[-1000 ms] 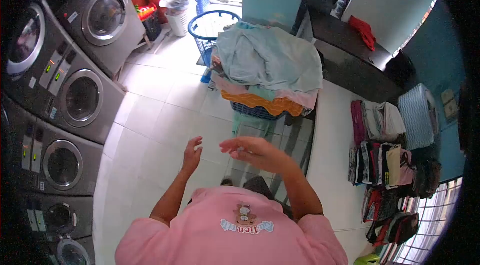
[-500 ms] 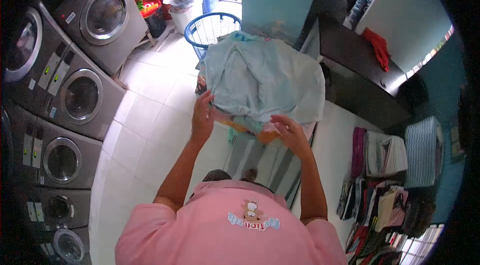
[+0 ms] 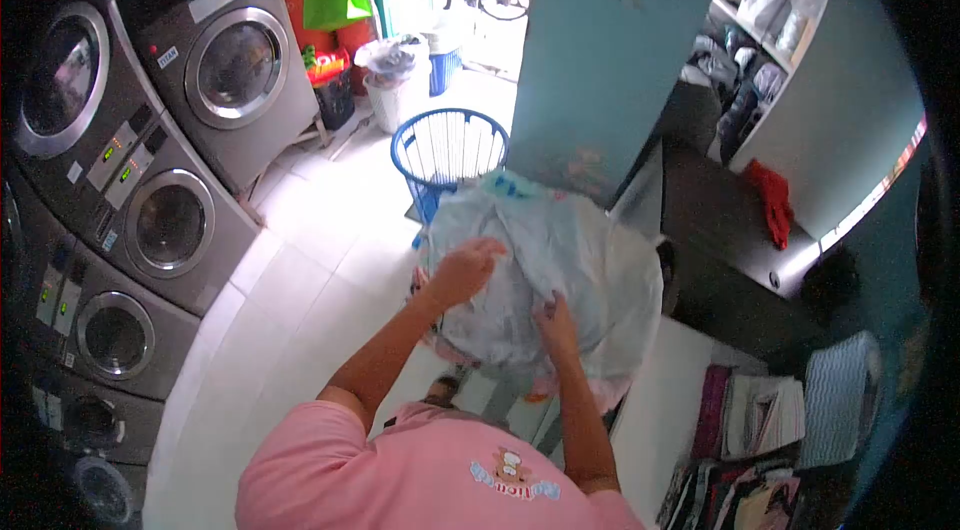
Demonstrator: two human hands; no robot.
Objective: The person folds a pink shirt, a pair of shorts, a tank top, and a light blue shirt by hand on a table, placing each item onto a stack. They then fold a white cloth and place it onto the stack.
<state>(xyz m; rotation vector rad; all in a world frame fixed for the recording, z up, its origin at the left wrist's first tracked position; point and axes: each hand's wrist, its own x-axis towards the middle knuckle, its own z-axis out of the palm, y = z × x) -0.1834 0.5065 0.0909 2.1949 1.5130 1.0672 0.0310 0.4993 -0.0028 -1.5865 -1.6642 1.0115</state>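
A large pale blue and white cloth bundle lies spread in front of me, with coloured fabric showing along its lower edge. My left hand is over its left part, with the fingers stretched toward the middle. On the cloth's lower middle, my right hand has its fingers drawn together at a fold; whether they pinch the fabric is too small to make out. A blue basket stands just behind the bundle.
Front-loading machines line the left side. Beyond the basket are a white bin and a doorway. A dark counter with a red cloth is at the right. Folded textiles lie at the lower right.
Both hands have moved from the near edge onto the cloth, and the right fingers have drawn together. The view has tilted up, showing more of the doorway and basket.
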